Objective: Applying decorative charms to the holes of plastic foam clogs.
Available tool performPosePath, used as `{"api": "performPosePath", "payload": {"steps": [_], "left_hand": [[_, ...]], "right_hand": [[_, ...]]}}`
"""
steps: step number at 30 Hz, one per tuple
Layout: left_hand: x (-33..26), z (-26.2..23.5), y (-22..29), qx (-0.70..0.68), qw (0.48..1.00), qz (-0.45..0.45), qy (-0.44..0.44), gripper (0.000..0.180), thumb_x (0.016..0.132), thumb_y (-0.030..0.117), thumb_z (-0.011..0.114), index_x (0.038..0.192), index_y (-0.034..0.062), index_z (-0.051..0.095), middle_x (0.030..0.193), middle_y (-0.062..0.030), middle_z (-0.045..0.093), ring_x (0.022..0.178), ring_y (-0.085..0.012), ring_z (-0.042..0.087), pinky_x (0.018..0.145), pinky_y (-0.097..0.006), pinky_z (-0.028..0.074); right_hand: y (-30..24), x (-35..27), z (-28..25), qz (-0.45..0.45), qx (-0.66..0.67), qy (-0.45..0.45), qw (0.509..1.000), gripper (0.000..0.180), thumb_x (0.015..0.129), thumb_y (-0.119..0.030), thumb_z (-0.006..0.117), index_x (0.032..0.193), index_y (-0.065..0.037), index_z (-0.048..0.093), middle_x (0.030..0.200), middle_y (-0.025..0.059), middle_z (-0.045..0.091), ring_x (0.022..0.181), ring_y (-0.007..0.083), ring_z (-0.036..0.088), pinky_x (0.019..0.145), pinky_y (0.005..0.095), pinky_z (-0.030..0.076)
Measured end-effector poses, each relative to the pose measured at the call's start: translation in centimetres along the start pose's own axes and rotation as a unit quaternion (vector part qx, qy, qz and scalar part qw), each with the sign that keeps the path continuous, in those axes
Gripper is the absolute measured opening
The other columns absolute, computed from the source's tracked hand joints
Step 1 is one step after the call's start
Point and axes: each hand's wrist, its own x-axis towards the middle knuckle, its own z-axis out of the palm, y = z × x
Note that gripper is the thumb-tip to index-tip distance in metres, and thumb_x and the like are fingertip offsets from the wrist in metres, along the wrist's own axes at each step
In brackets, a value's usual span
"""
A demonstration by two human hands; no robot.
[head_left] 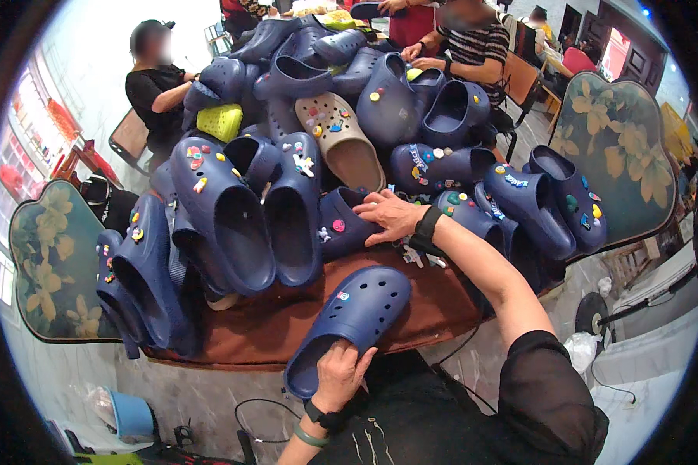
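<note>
A navy blue clog point(364, 306) with round holes and one small charm on its toe is tilted over the table's near edge. My left hand point(339, 378) grips it at the foot opening, fingers inside. My right hand point(393, 217) reaches to the middle of the pile, fingers apart, over another navy clog point(337, 225) with a pink charm; the fingertips seem to touch its side. Beside my right wrist lie small loose white charms point(425, 258). Left of that clog stand larger navy clogs point(225, 201) with colourful charms.
A big heap of navy clogs point(295, 77) fills the brown-covered table point(248, 333), with a beige clog point(341, 143) and a lime green clog point(219, 122) among them. Other people sit across the table. Floral chair backs point(54, 263) flank it. A blue bucket point(132, 413) stands on the floor.
</note>
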Motion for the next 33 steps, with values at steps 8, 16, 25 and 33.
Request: {"api": "performPosePath", "payload": {"steps": [8,16,25,33], "left_hand": [[0.1,-0.3,-0.2,0.025,1.000,-0.011,-0.014,0.028,0.084,0.023,0.075,0.080,0.0002,0.059,0.080,-0.0153,0.059,0.067,-0.0335,0.060,0.056,-0.041,0.049],[0.2,-0.1,-0.3,-0.001,1.000,-0.002,0.000,0.027,0.084,0.024,0.074,0.080,0.0005,0.061,0.081,-0.0152,0.060,0.067,-0.0328,0.061,0.057,-0.041,0.050],[0.4,-0.2,0.0,0.009,1.000,-0.003,-0.003,0.028,0.085,0.023,0.074,0.080,-0.0004,0.060,0.079,-0.0160,0.059,0.067,-0.0333,0.060,0.057,-0.041,0.050],[0.4,-0.2,-0.2,0.008,1.000,-0.005,-0.003,0.029,0.085,0.022,0.074,0.079,-0.0005,0.057,0.077,-0.0162,0.057,0.067,-0.0340,0.059,0.056,-0.041,0.048]], "right_hand": [[-2.1,-2.8,-0.9,0.096,-0.006,0.063,0.993,0.040,0.068,-0.028,0.082,0.099,-0.012,0.062,0.127,0.0065,0.051,0.116,0.0300,0.047,0.090,0.0473,0.039],[-2.8,-5.6,-2.5,0.064,0.048,0.150,0.986,0.020,0.071,-0.001,0.069,0.087,-0.008,0.061,0.119,0.0103,0.053,0.107,0.0343,0.053,0.092,0.0421,0.046],[-1.4,-4.5,-3.6,0.092,0.015,0.079,0.992,0.042,0.071,-0.027,0.078,0.108,-0.011,0.067,0.125,0.0150,0.056,0.111,0.0346,0.052,0.094,0.0438,0.046],[-0.9,-1.8,-1.4,0.102,0.008,-0.072,0.992,0.055,0.074,-0.036,0.079,0.117,-0.012,0.057,0.117,0.0121,0.052,0.114,0.0349,0.049,0.091,0.0503,0.042]]}}
